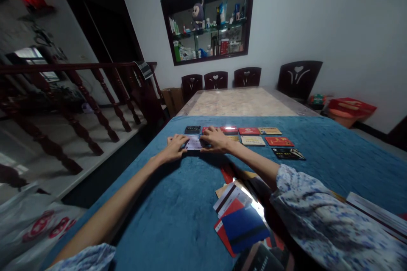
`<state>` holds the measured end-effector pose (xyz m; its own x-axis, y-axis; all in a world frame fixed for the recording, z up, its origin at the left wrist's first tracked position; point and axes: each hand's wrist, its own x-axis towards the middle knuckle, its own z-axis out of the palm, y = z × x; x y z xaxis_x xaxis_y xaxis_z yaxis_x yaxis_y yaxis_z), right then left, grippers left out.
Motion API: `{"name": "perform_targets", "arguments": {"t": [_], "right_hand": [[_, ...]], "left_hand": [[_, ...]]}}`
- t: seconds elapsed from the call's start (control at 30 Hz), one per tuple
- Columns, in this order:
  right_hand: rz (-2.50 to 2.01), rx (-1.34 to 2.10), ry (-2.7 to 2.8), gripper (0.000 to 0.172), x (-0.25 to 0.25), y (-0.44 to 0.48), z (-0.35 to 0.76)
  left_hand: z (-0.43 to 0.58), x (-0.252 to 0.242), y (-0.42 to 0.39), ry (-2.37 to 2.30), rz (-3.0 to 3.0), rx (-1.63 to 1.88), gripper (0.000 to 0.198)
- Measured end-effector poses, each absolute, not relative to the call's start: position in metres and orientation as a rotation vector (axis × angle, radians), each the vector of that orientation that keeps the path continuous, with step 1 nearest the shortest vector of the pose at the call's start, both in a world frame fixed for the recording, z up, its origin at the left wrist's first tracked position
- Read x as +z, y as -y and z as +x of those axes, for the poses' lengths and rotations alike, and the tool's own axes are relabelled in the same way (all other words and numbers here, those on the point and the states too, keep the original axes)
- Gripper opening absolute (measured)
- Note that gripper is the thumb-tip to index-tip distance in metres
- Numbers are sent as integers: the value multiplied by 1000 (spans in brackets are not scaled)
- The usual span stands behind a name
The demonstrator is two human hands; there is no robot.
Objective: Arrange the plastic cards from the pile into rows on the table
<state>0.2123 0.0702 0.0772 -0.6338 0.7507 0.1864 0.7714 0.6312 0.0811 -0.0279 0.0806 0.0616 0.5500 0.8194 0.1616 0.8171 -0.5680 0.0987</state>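
Between my two hands is a whitish card (193, 142) on a small dark-edged stack, lying on the blue cloth (165, 216). The fingers of my left hand (174, 147) press on its left edge. My right hand (215, 139) grips the right edge and hides part of the cards behind it. Just beyond the stack lies a black card pile (192, 129). To the right, rows of cards include a red card (249, 131), a cream card (253, 140) and a black card (288, 153). Under my right forearm, loose cards are heaped, with a blue card (244, 228) on top.
Past the cloth, the bare tabletop (235, 99) runs toward dark chairs (216, 79) at the wall. A wooden railing (89, 106) stands at the left, with a white plastic bag (41, 228) near the table's left edge. Another striped card (378, 214) lies far right.
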Motion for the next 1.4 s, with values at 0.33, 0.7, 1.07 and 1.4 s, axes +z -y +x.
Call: {"name": "perform_targets", "arguments": {"t": [0.33,0.7,1.07,1.4], "right_hand": [[-1362,-240,2703,46,78,-101,188],[-1460,-174,2724,46,78,-122,171],[-1534,-107,2764,47,75,-128,165],[-1579,-27,2770,40,78,-128,162]], "left_hand": [[-41,69,-115,-1516,2737,196,53],[-41,67,-149,-1586,2676,4,58],[-37,63,-161,-1510,2750,-95,45],[-35,64,-166,-1489,2699,-38,34]]}}
